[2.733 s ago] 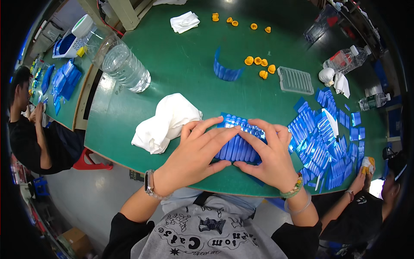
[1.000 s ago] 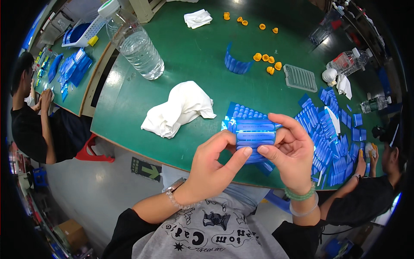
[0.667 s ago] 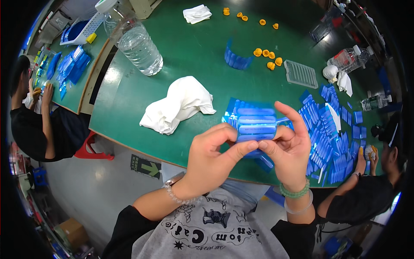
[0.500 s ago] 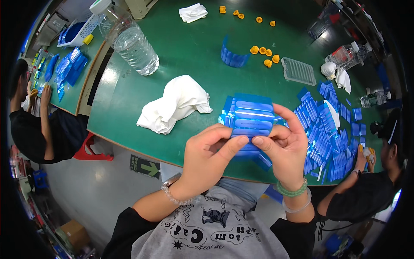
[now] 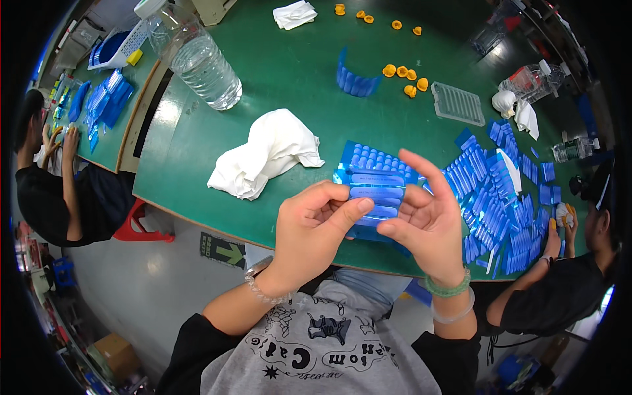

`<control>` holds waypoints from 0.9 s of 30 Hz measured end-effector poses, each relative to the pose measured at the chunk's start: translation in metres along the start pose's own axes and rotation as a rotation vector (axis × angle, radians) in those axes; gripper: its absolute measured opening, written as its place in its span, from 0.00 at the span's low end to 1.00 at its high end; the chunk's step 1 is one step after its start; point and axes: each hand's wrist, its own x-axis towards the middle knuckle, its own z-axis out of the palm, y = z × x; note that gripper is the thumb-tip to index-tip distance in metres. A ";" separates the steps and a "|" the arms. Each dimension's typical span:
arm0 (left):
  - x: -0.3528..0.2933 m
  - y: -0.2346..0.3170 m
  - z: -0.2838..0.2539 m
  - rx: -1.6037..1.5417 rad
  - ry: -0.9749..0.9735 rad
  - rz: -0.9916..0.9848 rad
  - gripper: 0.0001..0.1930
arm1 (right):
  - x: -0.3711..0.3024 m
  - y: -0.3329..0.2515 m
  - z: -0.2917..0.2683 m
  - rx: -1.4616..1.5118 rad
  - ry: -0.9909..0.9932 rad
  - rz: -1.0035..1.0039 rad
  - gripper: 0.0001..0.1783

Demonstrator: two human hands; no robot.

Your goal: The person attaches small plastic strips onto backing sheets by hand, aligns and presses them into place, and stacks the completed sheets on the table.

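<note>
Left hand (image 5: 304, 227) pinching strip (image 5: 376, 192), right hand (image 5: 431, 227) spread

My left thumb and fingers grip the blue strip's left side, above the table (image 5: 283, 76) near its front edge. My right thumb and forefinger stand well apart at the strip's right end; can't tell if the other fingers touch it. Cloth (image 5: 263, 155) left, blue pile (image 5: 490, 210) right. Tray (image 5: 457, 104) and yellow caps (image 5: 403, 72) farther back.

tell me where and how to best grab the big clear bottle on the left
Likely around the bottle by its round, liquid-filled body, below the pale cap, coming from the right: it stands upright, with that side facing the green tabletop.
</note>
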 end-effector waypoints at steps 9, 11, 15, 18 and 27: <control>0.002 -0.006 -0.006 0.106 -0.086 0.096 0.09 | 0.001 -0.002 0.001 -0.059 0.058 -0.020 0.38; 0.002 -0.006 -0.008 -0.065 -0.087 -0.025 0.10 | 0.002 -0.002 0.001 -0.036 0.084 -0.003 0.38; -0.002 -0.005 -0.001 -0.024 -0.064 -0.004 0.08 | -0.004 0.006 -0.015 -0.189 -0.029 -0.052 0.39; 0.006 -0.001 0.002 -0.091 -0.030 0.046 0.07 | -0.010 0.010 -0.016 -0.203 -0.051 -0.063 0.39; -0.003 -0.007 -0.001 -0.043 -0.130 0.080 0.06 | -0.001 0.002 -0.003 -0.074 0.066 -0.097 0.32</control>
